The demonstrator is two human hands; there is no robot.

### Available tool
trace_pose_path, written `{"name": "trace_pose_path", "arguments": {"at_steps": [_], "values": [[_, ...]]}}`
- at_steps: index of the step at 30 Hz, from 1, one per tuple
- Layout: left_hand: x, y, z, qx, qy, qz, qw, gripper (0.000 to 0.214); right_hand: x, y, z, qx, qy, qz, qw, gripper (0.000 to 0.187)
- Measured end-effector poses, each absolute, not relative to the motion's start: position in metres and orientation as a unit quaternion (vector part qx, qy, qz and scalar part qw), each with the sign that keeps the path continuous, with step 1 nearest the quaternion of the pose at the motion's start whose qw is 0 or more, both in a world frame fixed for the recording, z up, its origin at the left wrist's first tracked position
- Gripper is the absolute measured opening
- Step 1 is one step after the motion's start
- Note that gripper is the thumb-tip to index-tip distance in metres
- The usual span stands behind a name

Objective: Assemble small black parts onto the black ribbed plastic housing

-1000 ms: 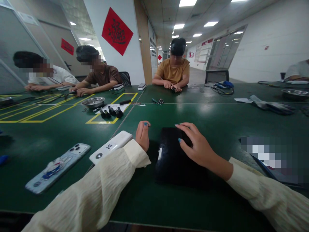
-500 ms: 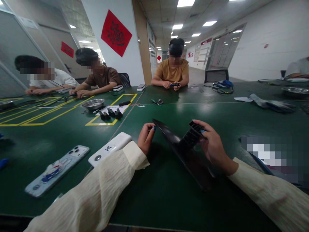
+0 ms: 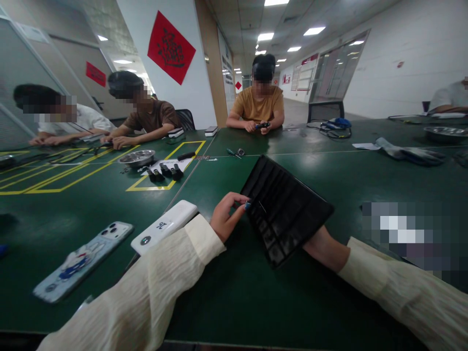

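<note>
A black plastic panel [image 3: 288, 209] with raised ribs is tilted up above the table, its ribbed face toward me. My right hand [image 3: 325, 248] supports it from behind; the fingers and the bracket-like stem seen earlier are hidden by the panel. My left hand [image 3: 232, 212] is closed in a pinch, thumb and forefinger at the panel's left corner. Whether a small part sits between those fingertips I cannot make out. A white phone-shaped device [image 3: 164, 226] marked 26 lies beside my left forearm. Left of it rests a phone in a patterned case [image 3: 84, 263].
Further off on the green table are a metal bowl [image 3: 137, 158], several small black parts [image 3: 164, 173] on white paper, and pliers [image 3: 234, 153]. Gloves [image 3: 409, 153] lie at right, near a blurred flat item [image 3: 405, 234]. Co-workers [image 3: 258, 107] sit around the table.
The panel has turned from nearly edge-on to show its ribbed face. My right hand has gone behind it, and my left hand has shifted slightly right, onto its corner.
</note>
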State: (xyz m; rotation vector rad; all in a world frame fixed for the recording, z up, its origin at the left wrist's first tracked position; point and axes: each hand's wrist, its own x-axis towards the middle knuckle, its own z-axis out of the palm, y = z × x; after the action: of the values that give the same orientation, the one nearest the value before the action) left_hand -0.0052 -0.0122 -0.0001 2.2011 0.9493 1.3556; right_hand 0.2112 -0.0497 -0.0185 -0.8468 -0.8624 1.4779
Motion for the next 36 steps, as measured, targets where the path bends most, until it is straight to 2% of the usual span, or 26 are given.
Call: {"name": "trace_pose_path", "arguments": {"at_steps": [5, 17, 27, 36], "values": [[-0.004, -0.014, -0.002, 0.777, 0.366, 0.472, 0.200, 0.012, 0.202, -0.049, -0.010, -0.386, -0.289, 0.660, 0.576, 0.048], [-0.005, -0.009, -0.010, 0.743, 0.440, 0.433, 0.258, 0.017, 0.196, -0.056, -0.002, -0.360, -0.345, 0.662, 0.560, 0.050], [-0.002, -0.013, -0.002, 0.678, 0.437, 0.481, 0.344, 0.017, 0.196, -0.054, -0.005, -0.327, -0.375, 0.667, 0.554, 0.053], [-0.002, -0.015, -0.006, 0.745, 0.423, 0.434, 0.278, 0.016, 0.198, -0.052, -0.005, -0.374, -0.333, 0.660, 0.561, 0.060]]}}
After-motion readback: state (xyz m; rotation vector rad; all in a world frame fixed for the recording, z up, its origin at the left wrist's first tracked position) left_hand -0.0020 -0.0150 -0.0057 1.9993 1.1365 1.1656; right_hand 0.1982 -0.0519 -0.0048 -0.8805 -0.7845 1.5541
